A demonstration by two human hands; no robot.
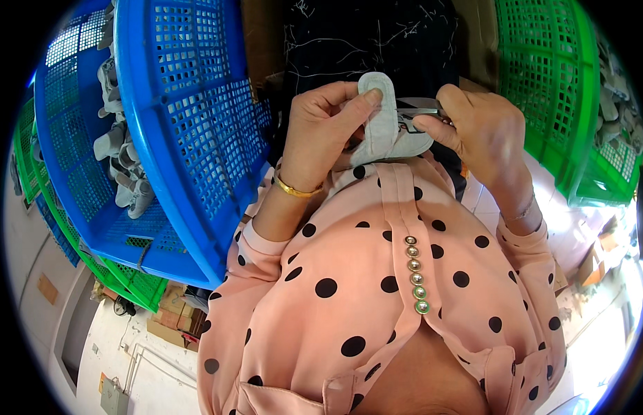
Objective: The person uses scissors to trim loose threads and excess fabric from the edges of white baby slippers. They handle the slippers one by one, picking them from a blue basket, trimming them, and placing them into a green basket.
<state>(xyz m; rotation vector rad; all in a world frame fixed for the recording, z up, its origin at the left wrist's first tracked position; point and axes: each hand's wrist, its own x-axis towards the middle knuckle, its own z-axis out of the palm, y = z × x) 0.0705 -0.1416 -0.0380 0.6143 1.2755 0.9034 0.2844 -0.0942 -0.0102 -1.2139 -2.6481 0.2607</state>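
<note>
While the left hand is pinching a pale shoe piece near the spotted shirt, the right hand is gripping a thin metal tool beside it. Loose threads are lying on the dark cloth, suggesting some work done, while this piece is looking unfinished. The blue crate and green crate are bounding the sides, leaving room over the cloth.

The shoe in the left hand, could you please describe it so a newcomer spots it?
Find the polka-dot shirt, then look up to the left hand. Its thumb pinches the pale shoe, raised in the fingers, unlike those lying in the large blue basket.
</note>
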